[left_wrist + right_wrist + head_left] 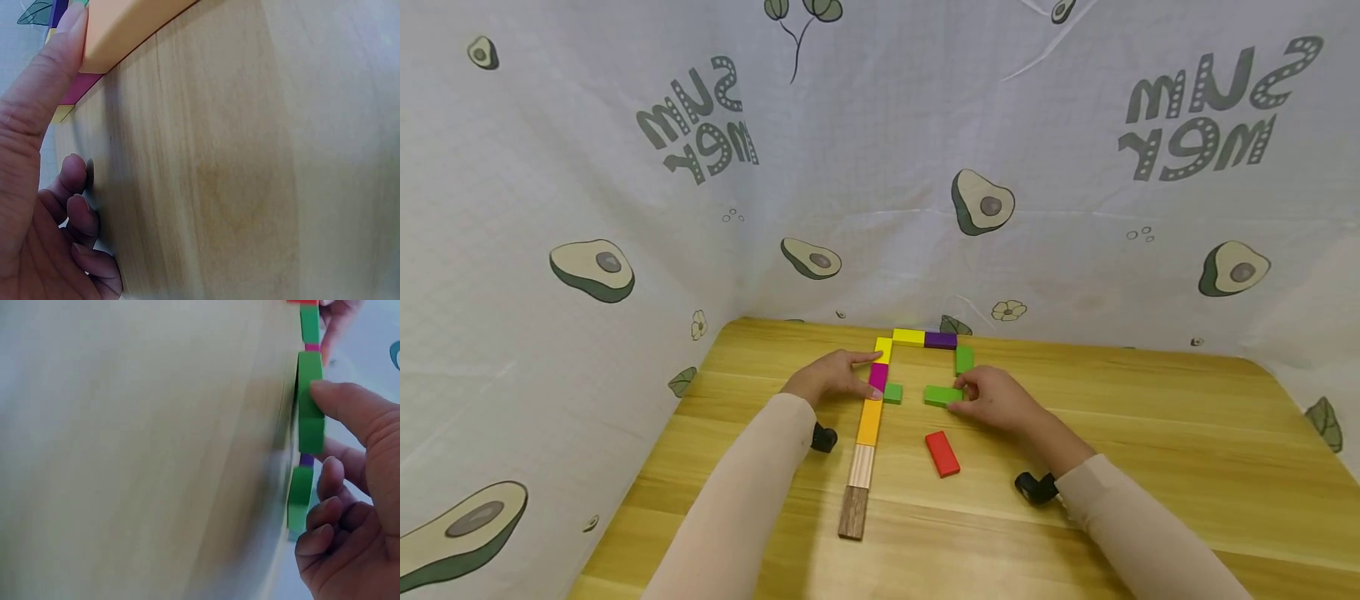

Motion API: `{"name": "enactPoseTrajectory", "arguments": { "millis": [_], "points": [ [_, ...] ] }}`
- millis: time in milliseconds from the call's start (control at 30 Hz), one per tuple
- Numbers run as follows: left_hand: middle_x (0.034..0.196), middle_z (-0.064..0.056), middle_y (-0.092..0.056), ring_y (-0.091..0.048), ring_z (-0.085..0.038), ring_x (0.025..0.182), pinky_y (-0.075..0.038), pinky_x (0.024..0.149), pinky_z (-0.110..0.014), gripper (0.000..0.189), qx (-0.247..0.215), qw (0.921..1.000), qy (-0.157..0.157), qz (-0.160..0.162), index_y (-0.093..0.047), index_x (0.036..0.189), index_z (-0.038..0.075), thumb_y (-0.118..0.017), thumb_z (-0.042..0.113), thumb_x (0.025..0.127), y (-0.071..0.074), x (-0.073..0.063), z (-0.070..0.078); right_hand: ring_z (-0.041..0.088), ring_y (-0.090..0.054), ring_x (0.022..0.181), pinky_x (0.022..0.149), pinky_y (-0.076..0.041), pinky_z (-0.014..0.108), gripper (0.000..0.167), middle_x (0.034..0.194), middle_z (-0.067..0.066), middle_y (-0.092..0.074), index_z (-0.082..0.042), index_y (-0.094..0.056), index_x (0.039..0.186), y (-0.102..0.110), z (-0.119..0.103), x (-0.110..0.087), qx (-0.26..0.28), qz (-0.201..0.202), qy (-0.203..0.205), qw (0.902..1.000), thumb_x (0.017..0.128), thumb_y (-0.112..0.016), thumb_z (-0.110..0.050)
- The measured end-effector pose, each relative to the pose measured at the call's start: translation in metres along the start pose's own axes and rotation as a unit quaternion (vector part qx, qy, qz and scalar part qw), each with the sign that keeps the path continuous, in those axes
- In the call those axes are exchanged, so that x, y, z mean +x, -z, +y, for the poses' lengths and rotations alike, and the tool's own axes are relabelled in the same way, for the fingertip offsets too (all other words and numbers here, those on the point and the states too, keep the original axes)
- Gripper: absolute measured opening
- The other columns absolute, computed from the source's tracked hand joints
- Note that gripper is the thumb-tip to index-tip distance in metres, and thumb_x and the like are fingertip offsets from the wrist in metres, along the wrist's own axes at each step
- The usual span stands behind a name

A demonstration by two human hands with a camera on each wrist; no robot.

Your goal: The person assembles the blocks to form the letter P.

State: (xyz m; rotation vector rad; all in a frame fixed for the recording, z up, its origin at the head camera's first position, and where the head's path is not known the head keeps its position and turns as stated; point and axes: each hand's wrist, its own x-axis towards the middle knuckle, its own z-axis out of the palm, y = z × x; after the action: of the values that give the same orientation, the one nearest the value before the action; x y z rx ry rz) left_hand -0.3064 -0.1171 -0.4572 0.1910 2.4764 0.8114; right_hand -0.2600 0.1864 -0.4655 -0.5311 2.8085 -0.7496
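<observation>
My right hand [996, 398] pinches a green block [938, 396] at its right end; in the right wrist view the thumb presses that block's [310, 406] near long side. My left hand [833, 375] lies beside a column of blocks, index finger on the yellow block [885, 344] and thumb where the magenta block [877, 375] meets the orange block [869, 422]. Its other fingers hang loosely curled in the left wrist view. A shorter green block [892, 395] sits against the column's right side. Another green block [964, 361] stands just beyond my right fingertips.
A yellow block [908, 337] and a purple block [941, 340] form the far row by the printed cloth [880, 275]. Nearer, a striped light block [861, 466] and a brown block [853, 512] extend the column. A red block [942, 454] lies between the arms.
</observation>
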Motion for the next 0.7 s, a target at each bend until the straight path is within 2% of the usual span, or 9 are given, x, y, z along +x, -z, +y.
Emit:
{"name": "enactPoseTrajectory", "arguments": {
  "millis": [300,700],
  "points": [
    [0.166,-0.006,-0.036,-0.03,-0.035,0.154,-0.026,0.125,-0.06,0.084,-0.006,0.9998,0.017,-0.001,-0.045,0.149,0.051,-0.087,0.05,0.076,0.0,0.004,0.001,0.012,-0.05,0.069,0.065,-0.044,0.026,0.03,0.075,-0.004,-0.059,-0.01,-0.074,0.104,-0.012,-0.019,0.011,0.005,0.01,0.034,0.9994,0.088,-0.08,-0.034],
    [0.167,-0.006,-0.035,-0.031,-0.035,0.154,-0.027,0.125,-0.06,0.085,-0.002,0.9997,0.023,-0.001,-0.044,0.149,0.053,-0.087,0.052,0.076,0.0,0.003,0.002,0.014,-0.048,0.07,0.064,-0.04,0.028,0.028,0.074,-0.002,-0.057,-0.011,-0.074,0.101,-0.017,-0.026,0.018,-0.008,0.002,0.021,0.9998,0.088,-0.081,-0.035]
  ]
}}
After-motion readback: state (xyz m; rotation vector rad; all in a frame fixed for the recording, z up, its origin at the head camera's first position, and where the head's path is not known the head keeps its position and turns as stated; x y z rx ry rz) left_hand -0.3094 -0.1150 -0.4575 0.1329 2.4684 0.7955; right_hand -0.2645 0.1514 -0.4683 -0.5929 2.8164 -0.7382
